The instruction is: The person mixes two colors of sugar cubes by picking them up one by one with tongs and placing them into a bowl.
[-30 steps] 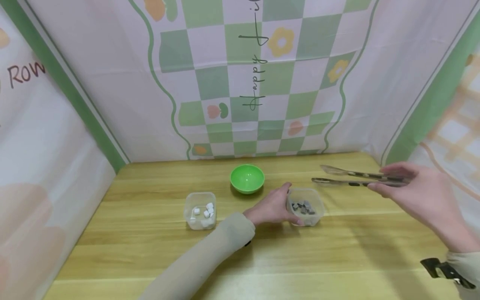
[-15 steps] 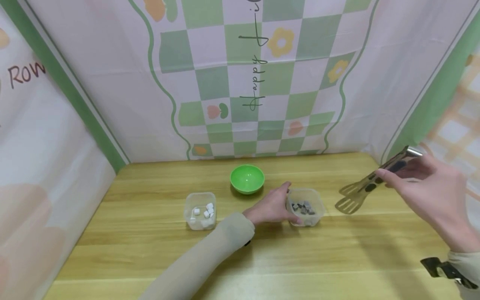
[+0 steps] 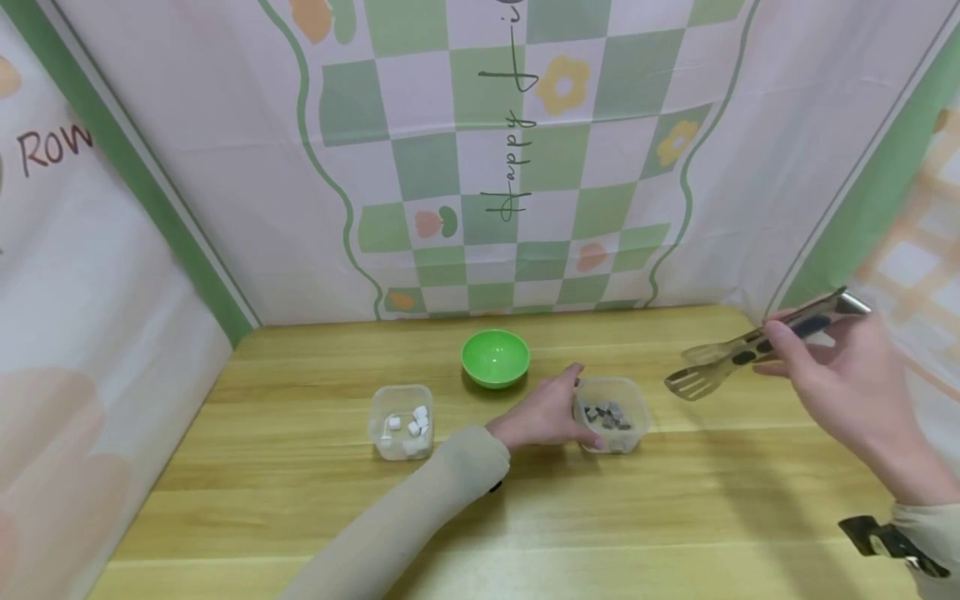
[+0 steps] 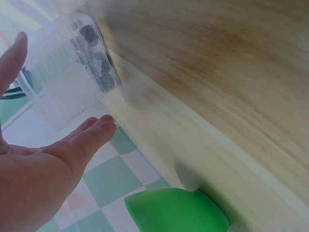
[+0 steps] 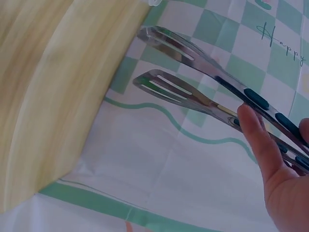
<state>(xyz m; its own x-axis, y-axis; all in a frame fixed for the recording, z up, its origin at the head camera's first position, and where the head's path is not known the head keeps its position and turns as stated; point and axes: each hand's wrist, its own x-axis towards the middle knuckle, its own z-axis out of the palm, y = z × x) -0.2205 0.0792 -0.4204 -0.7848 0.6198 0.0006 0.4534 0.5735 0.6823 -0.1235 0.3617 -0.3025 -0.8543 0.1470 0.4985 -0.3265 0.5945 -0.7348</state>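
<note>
In the head view, my left hand (image 3: 542, 414) holds a clear plastic container (image 3: 630, 408) by its left side, thumb at the near side and fingers at the far side. Several small grey blocks (image 3: 609, 415) lie on the container's floor. The left wrist view shows the same container (image 4: 63, 82) between thumb and fingers. My right hand (image 3: 847, 383) grips metal serving tongs (image 3: 750, 346) above the table, to the right of that container. Their slotted ends (image 5: 166, 87) stand apart with nothing between them, as the right wrist view shows.
A green bowl (image 3: 495, 358) stands behind and left of my left hand. Farther left is another clear container (image 3: 381, 408) with several white cubes (image 3: 415, 425). The wooden table (image 3: 300, 483) ends at a patterned cloth (image 3: 420, 175) hung behind it.
The tongs turned in my right hand from edge-on to showing a slotted face, dipping and then lifting slightly. My left hand and the container have stayed in place.
</note>
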